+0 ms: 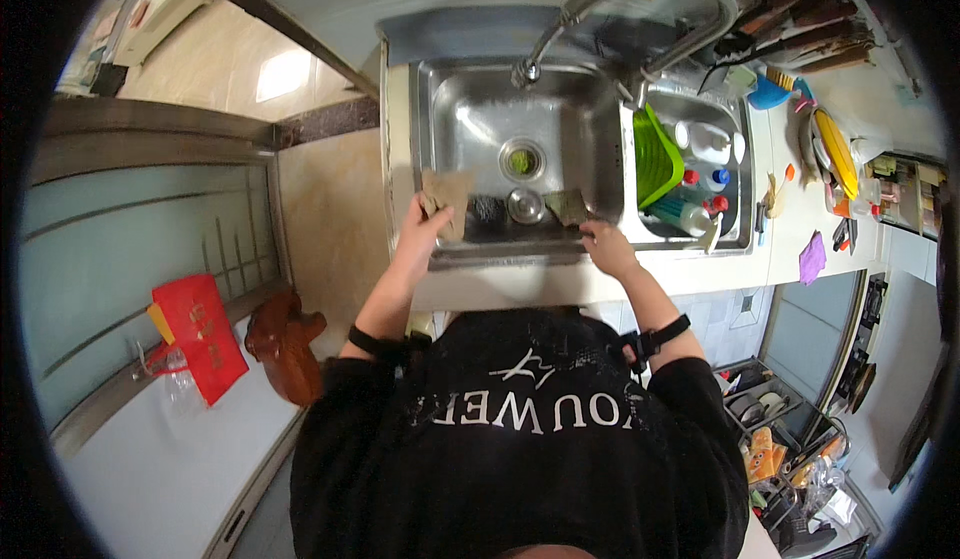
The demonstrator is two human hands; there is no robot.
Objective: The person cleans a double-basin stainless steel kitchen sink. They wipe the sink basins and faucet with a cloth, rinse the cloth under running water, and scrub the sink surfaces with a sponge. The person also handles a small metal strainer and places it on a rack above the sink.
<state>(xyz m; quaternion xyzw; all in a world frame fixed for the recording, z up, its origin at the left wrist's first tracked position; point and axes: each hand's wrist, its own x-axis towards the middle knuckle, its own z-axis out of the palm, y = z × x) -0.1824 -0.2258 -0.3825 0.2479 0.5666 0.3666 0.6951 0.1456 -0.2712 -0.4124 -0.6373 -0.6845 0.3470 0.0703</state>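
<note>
Over the left edge of the large stainless steel sink basin [480, 120], my left hand [429, 223] grips a tan cloth [452, 191]. My right hand [609, 247] is at the basin's front right, its fingers closed on the edge of a dark greenish-brown cloth or pad [568, 208]; its exact kind is unclear. Between the hands, a round metal object [526, 205] sits low in the basin, beside a dark scouring pad or brush [489, 212]. Green bits lie in the drain strainer [522, 161]. The faucet's spout [529, 72] hangs above the basin's far side.
The smaller right basin holds a green plastic basket [654, 157] and several bottles [684, 215]. Knives [817, 33] hang at the back right. A purple cloth [811, 258] and a yellow object [835, 154] lie on the right counter. A red bag [201, 337] is at the left.
</note>
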